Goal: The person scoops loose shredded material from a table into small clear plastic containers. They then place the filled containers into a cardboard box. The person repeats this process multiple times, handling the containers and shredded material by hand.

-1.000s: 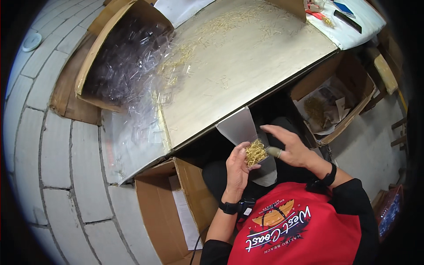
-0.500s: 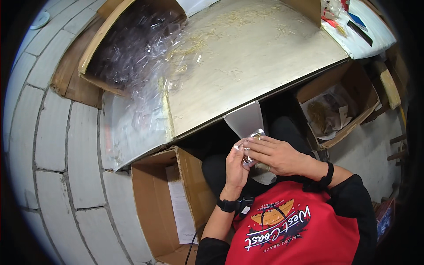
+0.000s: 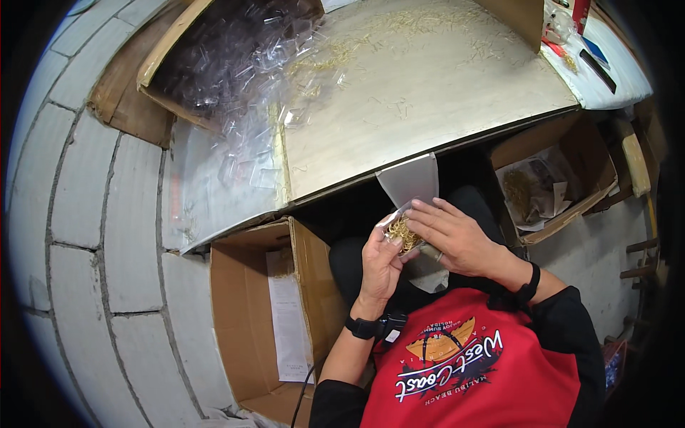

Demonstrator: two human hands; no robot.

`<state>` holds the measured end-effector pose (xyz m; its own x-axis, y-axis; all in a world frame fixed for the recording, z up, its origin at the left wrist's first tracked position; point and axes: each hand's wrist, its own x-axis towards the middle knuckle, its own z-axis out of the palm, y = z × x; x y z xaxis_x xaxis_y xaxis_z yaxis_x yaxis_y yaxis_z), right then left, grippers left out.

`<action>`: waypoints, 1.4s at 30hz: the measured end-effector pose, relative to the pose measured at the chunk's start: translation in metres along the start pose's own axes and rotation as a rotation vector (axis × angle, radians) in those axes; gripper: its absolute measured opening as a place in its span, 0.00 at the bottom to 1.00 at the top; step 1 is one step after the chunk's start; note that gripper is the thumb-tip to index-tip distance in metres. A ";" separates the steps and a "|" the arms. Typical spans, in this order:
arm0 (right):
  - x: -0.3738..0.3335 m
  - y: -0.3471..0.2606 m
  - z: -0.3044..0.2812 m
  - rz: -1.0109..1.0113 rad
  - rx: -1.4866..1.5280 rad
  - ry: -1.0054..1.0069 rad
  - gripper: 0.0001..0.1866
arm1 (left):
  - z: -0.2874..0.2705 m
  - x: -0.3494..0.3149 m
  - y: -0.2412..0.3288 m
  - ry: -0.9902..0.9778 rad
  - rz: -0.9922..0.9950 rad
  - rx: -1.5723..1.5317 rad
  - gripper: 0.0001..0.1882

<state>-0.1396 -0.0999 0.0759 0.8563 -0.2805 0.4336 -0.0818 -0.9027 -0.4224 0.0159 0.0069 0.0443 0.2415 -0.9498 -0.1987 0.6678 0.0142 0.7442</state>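
Note:
My left hand (image 3: 379, 265) is closed around a small clear plastic box (image 3: 407, 212), thumb along its near side. Inside the box lies a tangle of thin gold-coloured metal pieces (image 3: 401, 234), too small to make out one by one. My right hand (image 3: 457, 237) has its fingers stretched out along the box's right side, the fingertips at its far edge. The palm side of that hand is hidden. Just beyond the hands, a grey-white flap or chute (image 3: 410, 180) hangs at the table's front edge.
Many clear plastic boxes (image 3: 242, 93) spill from a tipped carton (image 3: 168, 53) onto the table (image 3: 428, 93). Gold pieces (image 3: 357, 43) are scattered there. An open carton (image 3: 242, 321) stands at lower left, another (image 3: 567, 214) at right. A phone-like black object (image 3: 598, 70) lies far right.
My right hand's fingers have slid off the top of the box to its right side, uncovering the gold pieces. My left hand keeps its hold. The whole view has shifted slightly.

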 end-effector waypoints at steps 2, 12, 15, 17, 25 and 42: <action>-0.001 0.000 0.004 0.002 -0.025 -0.035 0.26 | -0.003 -0.001 -0.001 0.014 -0.015 0.020 0.22; 0.002 -0.003 0.001 -0.004 0.015 -0.028 0.27 | 0.006 0.001 0.002 0.068 0.029 0.010 0.16; 0.001 -0.006 0.006 -0.010 -0.046 -0.145 0.30 | 0.002 0.002 -0.004 0.145 0.032 0.067 0.16; 0.002 -0.006 0.006 -0.017 -0.066 -0.184 0.31 | 0.003 0.003 -0.004 0.186 0.030 0.078 0.16; 0.001 -0.005 0.002 -0.010 0.036 -0.013 0.27 | -0.001 -0.002 -0.001 0.163 0.035 0.028 0.19; 0.003 0.010 -0.004 0.207 0.190 0.179 0.27 | -0.034 -0.020 0.100 0.315 0.216 0.128 0.20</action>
<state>-0.1396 -0.1106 0.0760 0.7268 -0.5195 0.4492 -0.1335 -0.7485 -0.6496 0.1017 0.0384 0.1005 0.5839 -0.7868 -0.2002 0.4900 0.1449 0.8596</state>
